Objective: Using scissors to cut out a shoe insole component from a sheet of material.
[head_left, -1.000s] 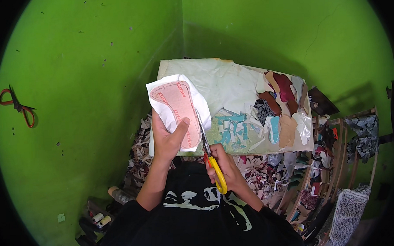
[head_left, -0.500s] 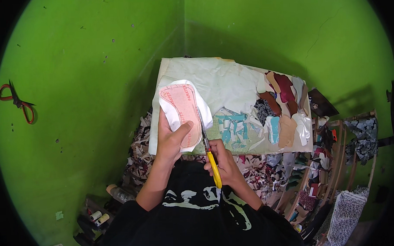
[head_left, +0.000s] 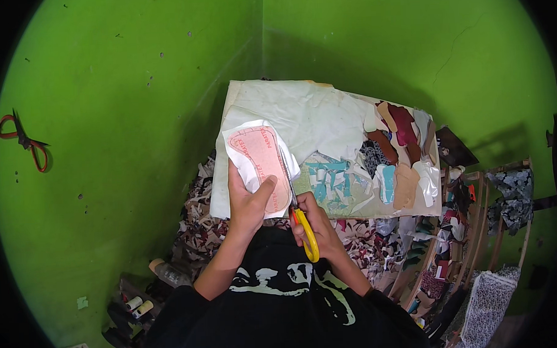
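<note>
In my left hand (head_left: 250,198) is a pink insole-shaped piece (head_left: 259,153) with red print, on a white sheet (head_left: 286,156) whose border shows around it. My thumb presses on the pink face and the fingers are behind, mostly hidden. My right hand (head_left: 318,220) grips yellow-handled scissors (head_left: 310,237). Their blades run up along the right edge of the pink piece, against the white border. Both hands are over the near edge of a board (head_left: 323,218).
A crumpled pale sheet (head_left: 288,103) covers much of the board. Teal scraps (head_left: 331,181) and cut shoe-shaped pieces (head_left: 405,185) lie to its right. Scraps (head_left: 370,247) are heaped below. Red-handled scissors (head_left: 24,140) hang on the green wall. A wooden rack (head_left: 479,222) stands at right.
The pink piece and my left hand have shifted slightly down and right. The scissors have turned, so their yellow handle loop now shows wider. My right hand still grips them.
</note>
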### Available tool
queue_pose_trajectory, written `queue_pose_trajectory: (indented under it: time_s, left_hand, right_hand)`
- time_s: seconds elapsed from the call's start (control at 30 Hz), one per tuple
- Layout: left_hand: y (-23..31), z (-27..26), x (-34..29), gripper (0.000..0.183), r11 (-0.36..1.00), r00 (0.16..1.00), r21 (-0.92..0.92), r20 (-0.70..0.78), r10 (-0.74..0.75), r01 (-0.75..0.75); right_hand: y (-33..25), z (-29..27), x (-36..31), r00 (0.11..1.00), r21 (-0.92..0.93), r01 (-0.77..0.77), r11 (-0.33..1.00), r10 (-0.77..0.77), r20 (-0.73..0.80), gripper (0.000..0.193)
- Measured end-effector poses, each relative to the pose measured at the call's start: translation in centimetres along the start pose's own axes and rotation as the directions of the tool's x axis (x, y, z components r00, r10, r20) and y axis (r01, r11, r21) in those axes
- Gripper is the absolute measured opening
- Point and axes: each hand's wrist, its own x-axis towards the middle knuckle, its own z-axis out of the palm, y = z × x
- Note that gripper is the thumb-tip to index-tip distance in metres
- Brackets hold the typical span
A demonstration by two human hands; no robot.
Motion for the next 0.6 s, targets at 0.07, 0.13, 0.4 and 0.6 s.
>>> queue_pose_trajectory:
  time_s: [0.07,0.13,0.4,0.6]
  left_hand:
    - [0.0,-0.1,0.0,0.071,1.000,1.000,-0.002,-0.005,-0.003,0.003]
    - [0.3,0.1,0.1,0.071,1.000,1.000,-0.016,-0.005,0.023,-0.023]
    - [0.3,-0.4,0.4,0.070,0.991,0.996,0.098,0.010,0.092,-0.093]
    - [0.2,-0.4,0.3,0.074,0.998,0.998,-0.005,-0.023,0.064,-0.065]
  right_hand:
    - [-0.1,0.0,0.1,1.000,-0.007,0.006,1.000,-0.006,0.014,0.053]
    - [-0.4,0.1,0.2,0.998,-0.045,0.047,0.998,-0.045,0.033,0.061]
    - [-0.1,0.8,-0.2,0.997,0.066,0.063,0.996,-0.066,0.046,0.077]
    - [-1.0,0.7,-0.2,1.000,-0.019,-0.004,1.000,0.004,-0.003,0.064]
